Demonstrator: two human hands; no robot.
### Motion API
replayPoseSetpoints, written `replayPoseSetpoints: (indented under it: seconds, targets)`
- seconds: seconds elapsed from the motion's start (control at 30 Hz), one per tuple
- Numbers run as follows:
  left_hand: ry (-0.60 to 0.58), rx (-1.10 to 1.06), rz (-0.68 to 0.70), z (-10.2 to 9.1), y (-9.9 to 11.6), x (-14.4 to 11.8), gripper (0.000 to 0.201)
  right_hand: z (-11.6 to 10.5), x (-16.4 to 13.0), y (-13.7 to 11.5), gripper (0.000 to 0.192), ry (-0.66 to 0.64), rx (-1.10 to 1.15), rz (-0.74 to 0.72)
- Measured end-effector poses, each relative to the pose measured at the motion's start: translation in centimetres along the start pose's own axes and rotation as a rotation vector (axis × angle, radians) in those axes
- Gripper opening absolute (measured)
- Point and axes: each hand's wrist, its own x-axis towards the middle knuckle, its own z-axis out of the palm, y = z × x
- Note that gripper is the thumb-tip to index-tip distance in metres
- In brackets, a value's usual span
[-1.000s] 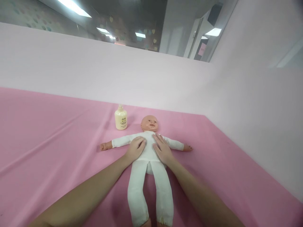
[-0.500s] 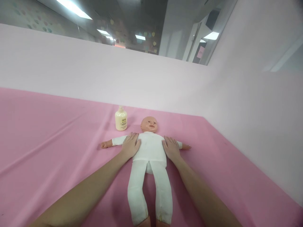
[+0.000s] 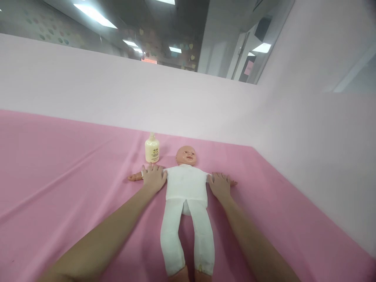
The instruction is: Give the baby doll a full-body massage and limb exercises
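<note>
A baby doll (image 3: 186, 184) in a white suit lies on its back on the pink sheet (image 3: 64, 172), head away from me, arms spread to both sides. My left hand (image 3: 153, 178) lies flat, fingers apart, over the doll's left-side arm. My right hand (image 3: 220, 185) lies flat over the other arm, near the doll's small hand. Neither hand grips anything. A cream lotion bottle (image 3: 152, 150) stands upright just beyond my left hand, beside the doll's head.
A pale pink wall (image 3: 117, 90) rises behind the sheet and another runs along the right side (image 3: 323, 156). Glass panels and ceiling lights show above the back wall.
Both hands have slid outward from the doll's chest, over the shoulders, onto its arms. The doll and the bottle have stayed put.
</note>
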Motion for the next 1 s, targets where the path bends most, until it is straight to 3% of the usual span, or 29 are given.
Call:
replayPoseSetpoints:
  seconds: [0.1,0.23,0.3,0.47,0.6,0.7,0.87,1.0]
  targets:
    - [-0.011,-0.111,0.079,-0.5,0.8,-0.2,0.051,0.2,-0.2,-0.2,0.048,0.026,-0.032,0.01]
    - [-0.192,-0.428,0.513,-1.7,2.5,-1.0,0.054,0.6,-0.3,-0.8,0.048,0.023,-0.03,0.009]
    - [-0.262,-0.519,0.645,-1.9,3.2,-1.4,0.053,0.8,-0.3,-1.1,0.05,-0.006,-0.002,0.001]
    - [-0.315,-0.578,0.604,-1.7,3.4,-1.3,0.053,0.2,-0.2,-2.0,0.056,-0.144,0.168,-0.004]
    - [-0.296,-0.581,0.586,-1.3,3.2,-1.0,0.052,-1.5,-1.1,-3.8,0.06,-0.274,0.324,-0.08]
    - [-0.269,-0.584,0.576,-1.0,3.2,-0.9,0.052,-3.4,-2.6,-5.7,0.068,-0.363,0.409,-0.289]
    - [-0.241,-0.593,0.582,-0.1,3.1,-0.7,0.054,-7.3,-5.1,-7.7,0.059,-0.417,0.377,-0.656]
    - [-0.222,-0.598,0.626,0.1,2.9,-0.6,0.055,-9.9,-6.7,-8.7,0.057,-0.503,0.439,-0.856]
